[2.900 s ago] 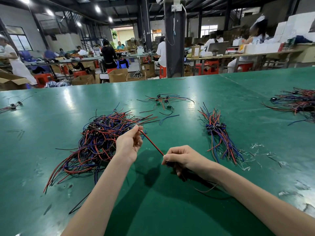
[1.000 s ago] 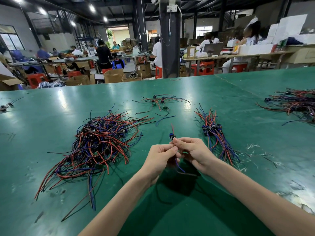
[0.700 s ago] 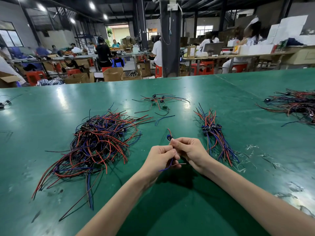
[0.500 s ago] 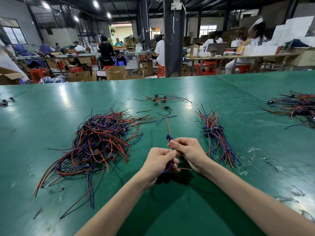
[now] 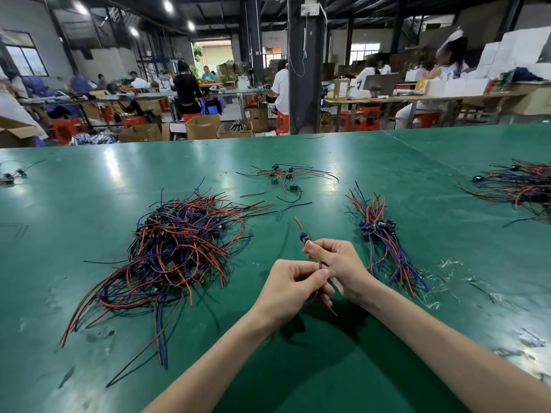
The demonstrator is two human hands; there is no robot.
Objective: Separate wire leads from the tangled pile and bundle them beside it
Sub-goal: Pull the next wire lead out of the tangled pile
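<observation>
Both hands hold one lead (image 5: 298,225) above the desk (image 5: 298,377), near the middle of its near edge. The right hand (image 5: 337,263) pinches the lead with thumb and forefinger just under the dark connector (image 5: 304,239). A short red end stands out from the connector, pointing away from the person. The left hand (image 5: 293,289) is just beside the right one, a little nearer to the person. Its fingers are curled around the lower part of the lead, and thin blue and red ends come out below it.

The pile (image 5: 179,251) lies on the desk to the left of the hands, apart from them. It has many red, blue and black wires crossing each other, with long ends reaching toward the near edge. The bundle (image 5: 384,242) lies to the right of the hands, near them, with its wires roughly parallel and its dark connectors close together. Some loose leads (image 5: 283,177) lie farther toward the far edge, and another heap (image 5: 518,186) is at the right edge.
</observation>
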